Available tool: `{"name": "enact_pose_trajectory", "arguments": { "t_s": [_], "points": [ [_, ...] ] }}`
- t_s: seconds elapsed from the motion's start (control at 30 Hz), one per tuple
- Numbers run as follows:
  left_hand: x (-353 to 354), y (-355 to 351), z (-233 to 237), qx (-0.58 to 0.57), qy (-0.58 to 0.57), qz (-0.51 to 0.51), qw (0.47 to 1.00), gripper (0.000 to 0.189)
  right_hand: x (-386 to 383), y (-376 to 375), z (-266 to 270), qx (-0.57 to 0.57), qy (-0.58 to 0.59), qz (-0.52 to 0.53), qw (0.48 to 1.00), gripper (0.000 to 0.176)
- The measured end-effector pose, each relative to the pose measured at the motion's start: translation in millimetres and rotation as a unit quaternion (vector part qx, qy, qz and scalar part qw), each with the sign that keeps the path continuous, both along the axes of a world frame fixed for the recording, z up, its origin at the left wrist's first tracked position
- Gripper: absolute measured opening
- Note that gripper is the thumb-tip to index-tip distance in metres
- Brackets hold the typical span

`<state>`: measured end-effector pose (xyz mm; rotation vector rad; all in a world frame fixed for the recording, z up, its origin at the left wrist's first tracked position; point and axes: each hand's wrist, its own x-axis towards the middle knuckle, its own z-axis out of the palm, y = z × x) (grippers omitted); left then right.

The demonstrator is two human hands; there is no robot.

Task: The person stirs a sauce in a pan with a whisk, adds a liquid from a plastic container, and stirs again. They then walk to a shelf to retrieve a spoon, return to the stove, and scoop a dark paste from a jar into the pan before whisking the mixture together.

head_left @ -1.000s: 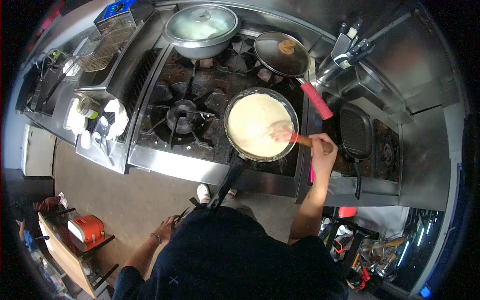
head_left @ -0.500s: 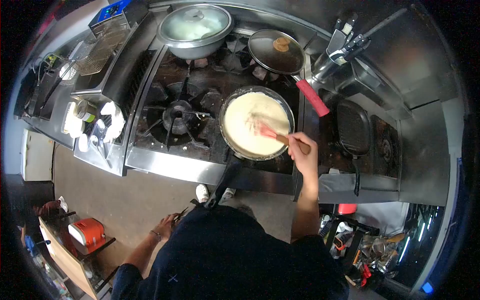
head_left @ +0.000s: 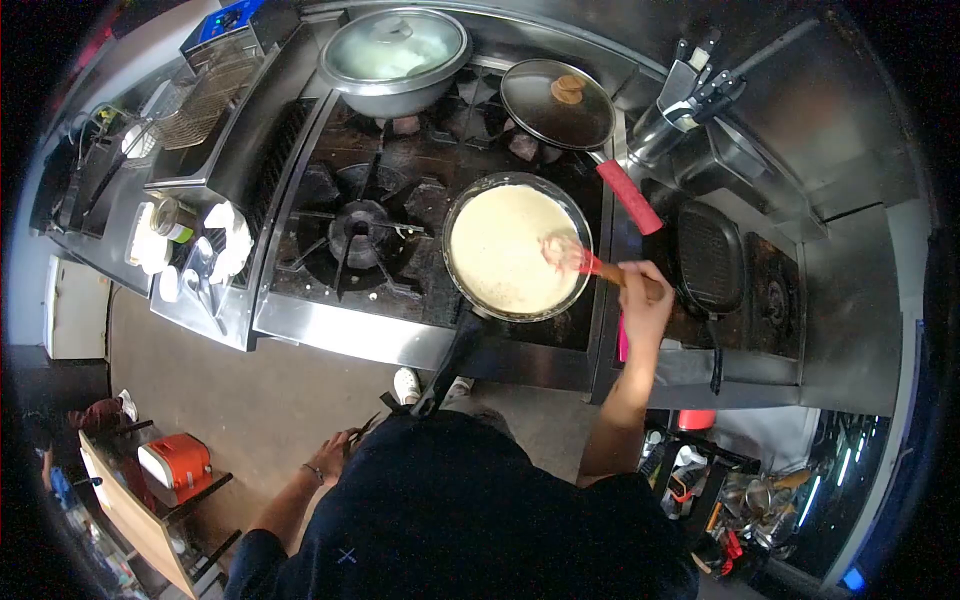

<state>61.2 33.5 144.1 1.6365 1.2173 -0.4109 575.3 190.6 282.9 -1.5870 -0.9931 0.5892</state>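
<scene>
My right hand (head_left: pixel 645 300) grips the wooden handle of a red spatula (head_left: pixel 572 255). The spatula's blade rests in the cream-coloured sauce at the right side of a round frying pan (head_left: pixel 515 250) on the front right burner. The pan's black handle (head_left: pixel 458 350) points toward me. My left hand (head_left: pixel 335 458) hangs low beside my hip, away from the stove, holding what looks like a small dark tool; the detail is too small to tell.
A lidded metal pot (head_left: pixel 395 55) sits on the back burner. A red-handled pan with a glass lid (head_left: pixel 560 105) sits behind the sauce pan. The front left burner (head_left: pixel 358 235) is bare. A black grill pan (head_left: pixel 710 265) lies at right, a fryer basket (head_left: pixel 205 95) at left.
The spatula swept from the pan's right side to its middle and back to the right edge, my right hand following. My left hand stayed by my hip.
</scene>
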Motion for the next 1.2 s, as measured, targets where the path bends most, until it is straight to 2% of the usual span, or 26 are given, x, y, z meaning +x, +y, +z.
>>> {"name": "enact_pose_trajectory", "arguments": {
  "t_s": [0.07,0.13,0.2,0.27,0.33,0.43,0.47,0.53,0.57,0.63,0.67,0.7,0.73,0.77,0.8,0.83,0.87,0.93,0.97,1.0,1.07,1.13,1.2],
  "points": [
    [7.0,6.2,15.0,-0.029,0.012,0.034,0.999,0.045,-16.4,13.8,-14.0,0.037,-0.058,0.072,0.995,0.015],
    [9.5,9.1,21.0,0.011,-0.010,-0.009,1.000,0.049,-25.0,8.4,-14.1,0.000,-0.081,0.174,0.981,0.014],
    [7.4,8.2,20.6,0.011,-0.015,-0.021,1.000,0.052,-17.1,-6.8,1.3,-0.061,0.014,0.157,0.986,0.014],
    [3.3,4.8,18.0,0.012,-0.018,-0.035,0.999,0.054,-6.4,-18.0,12.6,-0.040,-0.001,0.073,0.996,0.016],
    [5.3,1.7,14.8,-0.026,0.014,0.041,0.999,0.054,-2.3,-25.8,16.4,-0.004,-0.050,0.045,0.998,0.015],
    [11.7,5.1,30.0,0.013,0.043,0.066,0.997,0.043,-8.5,-36.0,24.8,0.005,-0.012,0.049,0.999,0.014],
    [7.0,9.1,19.3,0.013,0.042,0.062,0.997,0.043,-9.1,-37.6,26.1,0.006,-0.012,0.045,0.999,0.014],
    [-6.9,19.5,-10.5,0.192,-0.002,0.066,0.979,0.030,-10.2,-42.3,27.4,0.045,0.035,0.042,0.997,0.014],
    [14.4,47.4,23.3,0.274,-0.053,0.077,0.957,0.020,-11.7,-41.7,27.4,0.048,0.036,0.035,0.998,0.014],
    [59.2,83.3,56.2,0.255,-0.084,0.268,0.925,0.021,-15.6,-37.8,27.5,0.060,0.043,0.007,0.997,0.016],
    [82.1,94.4,62.1,0.220,-0.115,0.332,0.910,0.021,-18.1,-34.7,28.3,0.063,0.045,-0.002,0.997,0.016],
    [96.6,99.5,47.9,0.185,-0.191,0.322,0.909,0.025,-21.1,-31.7,29.7,0.067,0.047,-0.006,0.997,0.016],
    [109.6,103.0,33.2,0.017,-0.240,0.329,0.913,0.036,-23.4,-29.4,31.2,0.073,0.051,-0.010,0.996,0.017],
    [140.9,105.9,55.2,-0.042,-0.230,0.299,0.925,0.052,-24.0,-28.3,33.0,0.066,0.055,-0.004,0.996,0.018],
    [163.6,112.3,85.6,-0.071,-0.102,0.208,0.970,0.061,-24.8,-26.7,33.6,0.070,0.059,-0.016,0.996,0.018],
    [169.7,104.8,52.7,-0.071,-0.301,0.198,0.930,0.057,-25.7,-25.4,33.8,0.078,0.050,-0.010,0.996,0.018],
    [176.7,107.3,59.7,-0.071,-0.297,0.184,0.934,0.057,-26.2,-23.6,34.7,0.086,0.040,-0.005,0.995,0.018],
    [186.5,111.4,73.3,-0.117,-0.191,0.261,0.939,0.052,-24.7,-22.2,33.5,0.114,-0.014,-0.006,0.993,0.018],
    [188.2,112.2,68.3,-0.034,-0.201,0.275,0.940,0.045,-23.5,-23.1,36.1,0.111,-0.018,-0.010,0.994,0.017],
    [186.1,112.6,66.3,-0.036,-0.193,0.258,0.946,0.045,-23.5,-24.6,41.1,0.105,-0.020,-0.014,0.994,0.016],
    [187.3,116.3,77.8,-0.054,-0.206,0.305,0.928,0.041,-23.0,-26.5,48.1,0.123,-0.045,-0.014,0.991,0.017],
    [188.3,118.1,79.4,-0.020,-0.203,0.270,0.941,0.039,-20.7,-25.4,48.2,0.155,-0.067,-0.020,0.985,0.019],
    [186.1,123.3,75.8,-0.040,-0.236,0.298,0.924,0.038,-19.1,-28.7,57.9,0.158,-0.068,-0.016,0.985,0.019]
  ]
}}
